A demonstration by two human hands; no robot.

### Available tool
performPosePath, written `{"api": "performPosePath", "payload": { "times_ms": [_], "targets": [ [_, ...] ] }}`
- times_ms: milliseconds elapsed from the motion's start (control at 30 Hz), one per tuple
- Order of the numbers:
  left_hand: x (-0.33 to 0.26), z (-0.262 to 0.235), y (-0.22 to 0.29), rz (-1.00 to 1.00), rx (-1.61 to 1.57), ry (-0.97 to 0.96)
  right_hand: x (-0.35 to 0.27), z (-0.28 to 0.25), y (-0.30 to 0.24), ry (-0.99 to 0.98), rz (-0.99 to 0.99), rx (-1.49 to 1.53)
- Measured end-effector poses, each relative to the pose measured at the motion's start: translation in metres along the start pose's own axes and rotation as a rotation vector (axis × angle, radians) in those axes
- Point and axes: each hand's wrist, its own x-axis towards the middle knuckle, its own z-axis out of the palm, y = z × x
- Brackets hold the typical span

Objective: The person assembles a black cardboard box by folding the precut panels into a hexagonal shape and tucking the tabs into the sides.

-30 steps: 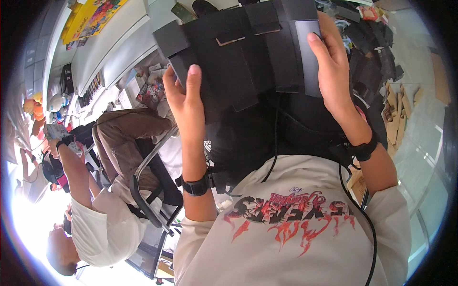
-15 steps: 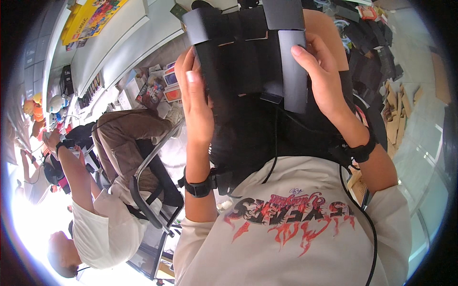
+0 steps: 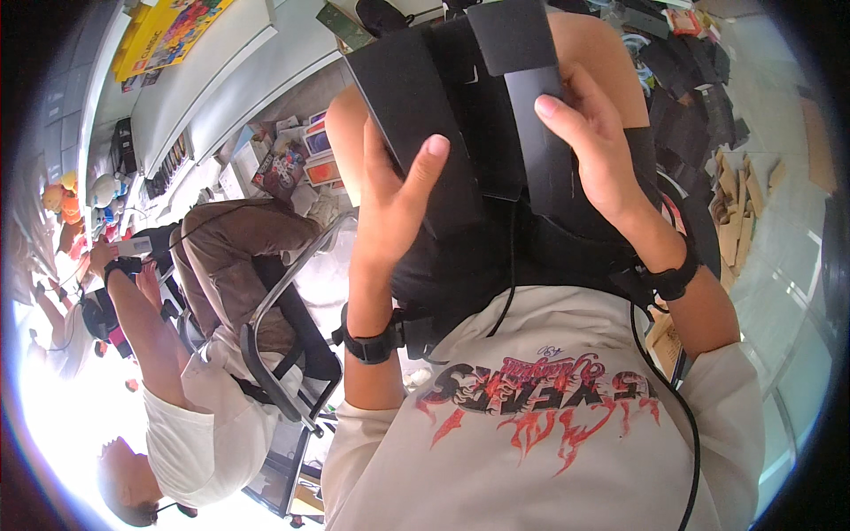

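Over my lap I hold a black cardboard piece with folded side panels and flaps, like a partly folded box. My left hand grips its left panel, thumb lying on the face and fingers mostly hidden behind. On the other side, my right hand is closed round the right panel, its thumb pressing the edge. Both side panels tilt up along creases, and the middle between them lies in shadow. A small flap shows at the near end.
Left of me a person in a white shirt sits on a chair. A white shelf unit stands far left. Flat brown cardboard pieces and black pieces lie on the floor at right.
The left panel has swung up and inward, now a broad flat face. My left hand has shifted right with its thumb on that panel; my right hand keeps its hold.
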Motion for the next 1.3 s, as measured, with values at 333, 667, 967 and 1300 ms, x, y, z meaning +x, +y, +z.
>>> {"api": "performPosePath", "payload": {
  "times_ms": [333, 667, 967, 1300],
  "targets": [
    [0.0, -0.002, -0.001, 0.014, 0.187, 0.064, 0.0, 0.003, 0.001, -0.027, -0.009, -0.066],
    [-0.004, -0.002, -0.005, -0.097, 0.002, 0.155, -0.004, -0.002, -0.003, 0.093, 0.022, 0.006],
    [0.001, 0.001, -0.014, -0.026, 0.2, 0.175, -0.008, -0.006, -0.003, 0.039, 0.02, -0.052],
    [-0.003, -0.031, -0.001, -0.396, -0.457, 0.28, 0.015, -0.014, -0.025, 0.19, 0.044, 0.063]
  ]
}}
